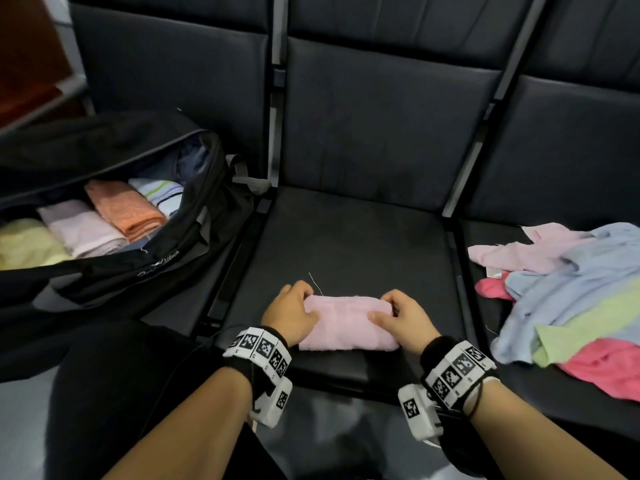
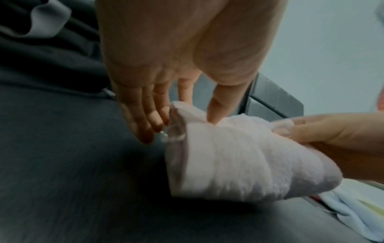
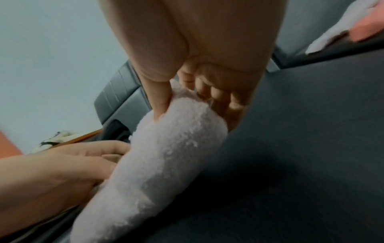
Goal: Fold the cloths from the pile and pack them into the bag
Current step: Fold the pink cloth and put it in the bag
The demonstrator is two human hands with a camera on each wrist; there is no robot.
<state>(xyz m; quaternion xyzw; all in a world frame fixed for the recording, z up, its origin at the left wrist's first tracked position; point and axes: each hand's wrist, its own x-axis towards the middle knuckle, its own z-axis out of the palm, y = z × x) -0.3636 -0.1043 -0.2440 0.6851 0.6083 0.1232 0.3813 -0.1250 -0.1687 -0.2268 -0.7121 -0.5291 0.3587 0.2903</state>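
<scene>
The folded pink cloth [image 1: 347, 323] lies on the seat [image 1: 346, 244] at lower centre. The left hand [image 1: 290, 315] and right hand [image 1: 401, 320] each pinch one end. It looks soft and light, so hold both ends or it unfolds.

The head view looks down from above and behind both hands. Each wrist view sits close under its palm, facing along the fingers. All three share the pink cloth [image 1: 347, 323] between the hands.
</scene>
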